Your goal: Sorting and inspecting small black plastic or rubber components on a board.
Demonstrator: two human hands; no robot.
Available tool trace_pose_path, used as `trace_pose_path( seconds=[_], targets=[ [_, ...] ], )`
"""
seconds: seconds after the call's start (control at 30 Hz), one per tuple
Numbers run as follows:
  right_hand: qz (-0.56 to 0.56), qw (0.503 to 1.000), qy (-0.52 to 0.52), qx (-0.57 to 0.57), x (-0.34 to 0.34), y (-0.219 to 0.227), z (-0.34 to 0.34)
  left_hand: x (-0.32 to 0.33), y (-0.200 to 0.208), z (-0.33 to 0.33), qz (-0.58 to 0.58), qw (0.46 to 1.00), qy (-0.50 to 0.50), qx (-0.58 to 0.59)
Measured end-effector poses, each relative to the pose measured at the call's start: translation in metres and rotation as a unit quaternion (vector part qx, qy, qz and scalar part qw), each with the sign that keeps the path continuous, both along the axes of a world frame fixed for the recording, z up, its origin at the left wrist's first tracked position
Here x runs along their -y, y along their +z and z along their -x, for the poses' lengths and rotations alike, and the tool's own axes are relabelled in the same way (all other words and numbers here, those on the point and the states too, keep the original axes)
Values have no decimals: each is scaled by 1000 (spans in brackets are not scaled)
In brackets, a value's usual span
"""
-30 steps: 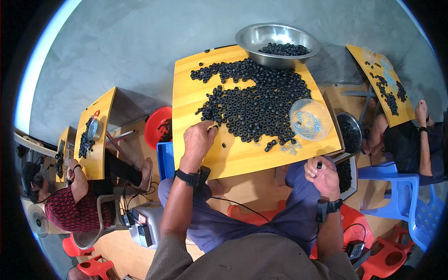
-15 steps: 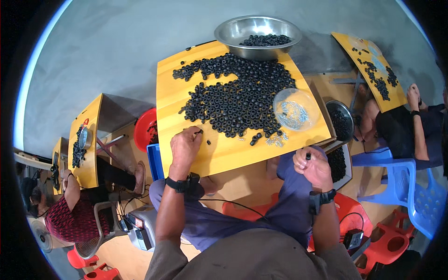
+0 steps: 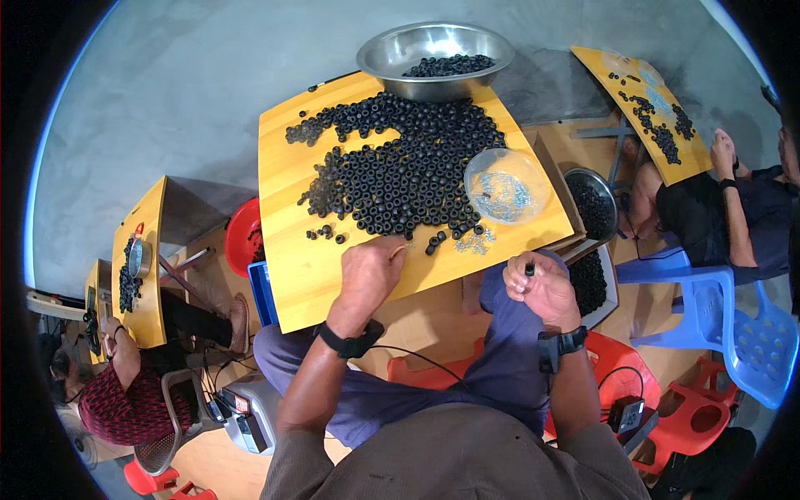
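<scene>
My left hand is over the front of the yellow table, its fingers curled together beside the near edge of a wide pile of small black ring-shaped parts. Its fingertips are at a few tiny pale pieces, and whatever they grip is hidden. My right hand is held up off the table's front right corner, above my thigh. A single small black ring part is pinched in its fingers. Between the hands, a scatter of small clear pieces lies next to a round clear plastic tub with more of them inside.
A steel basin with black parts stands at the table's far edge. Right of the table are another basin and a box of black parts. A red basin sits at left. People work at side tables; a blue chair stands right.
My left hand has moved right along the table's front, leaving a few loose black parts behind at the left. The right hand still holds its ring part. The whole view has shifted slightly.
</scene>
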State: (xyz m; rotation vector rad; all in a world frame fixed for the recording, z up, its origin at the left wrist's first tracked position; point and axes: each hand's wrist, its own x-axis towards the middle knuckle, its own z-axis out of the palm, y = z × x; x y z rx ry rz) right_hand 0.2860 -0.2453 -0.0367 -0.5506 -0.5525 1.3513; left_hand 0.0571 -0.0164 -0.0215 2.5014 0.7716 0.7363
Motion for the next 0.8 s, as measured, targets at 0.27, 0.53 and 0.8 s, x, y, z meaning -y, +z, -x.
trace_pose_path(
  seconds=[0.27, 0.53, 0.8],
  targets=[
    [-9, 1000, 2, -7, 3, -3, -5, 0, -22, -9, -3, 999, 3, -32],
    [-9, 1000, 3, -16, 4, -6, -6, 11, -2, 0, 41, 998, 12, 44],
    [-14, 1000, 5, -15, 4, -6, -7, 10, -3, 28, 60, 991, 117, 19]
  ],
)
